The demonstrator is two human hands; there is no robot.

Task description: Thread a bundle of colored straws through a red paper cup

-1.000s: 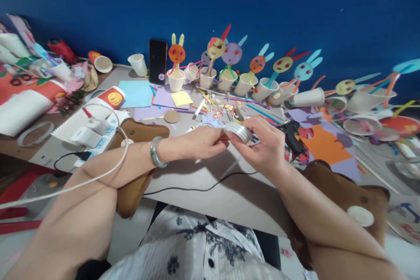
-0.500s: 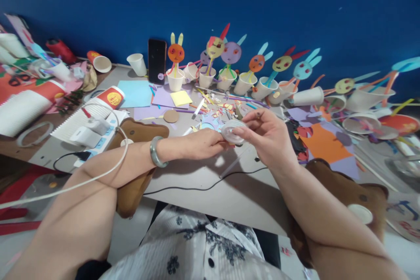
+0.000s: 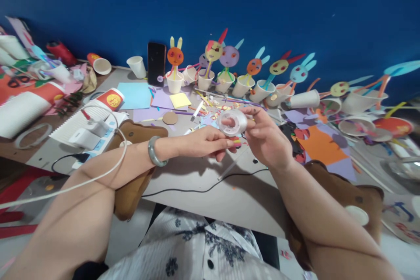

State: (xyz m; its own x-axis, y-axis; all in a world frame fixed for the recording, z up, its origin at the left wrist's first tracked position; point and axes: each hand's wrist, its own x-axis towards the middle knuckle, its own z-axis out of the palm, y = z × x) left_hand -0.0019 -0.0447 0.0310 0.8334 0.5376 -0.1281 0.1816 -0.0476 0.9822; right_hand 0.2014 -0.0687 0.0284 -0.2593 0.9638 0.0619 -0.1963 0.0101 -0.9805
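A clear roll of tape (image 3: 233,123) is held up over the table by my right hand (image 3: 267,140), whose fingers grip its right side. Just left of it, my left hand (image 3: 206,142) is closed in a pinch on a small colourful strip (image 3: 236,143), pink and yellow, at its fingertips. Behind both hands lie paper scraps (image 3: 223,106) and a white pen (image 3: 197,109). A round cardboard disc (image 3: 170,117) rests to the left of the scraps.
Paper cups with rabbit-faced figures (image 3: 175,57) line the blue wall. A black phone (image 3: 156,64) stands beside them. At left are a power strip (image 3: 104,138) and white cable; a black cable (image 3: 197,190) crosses the front. Orange paper (image 3: 323,145) lies right.
The tape roll has turned and now shows its open ring. My left fingers have come away from it, and the small colourful strip shows at their tips.
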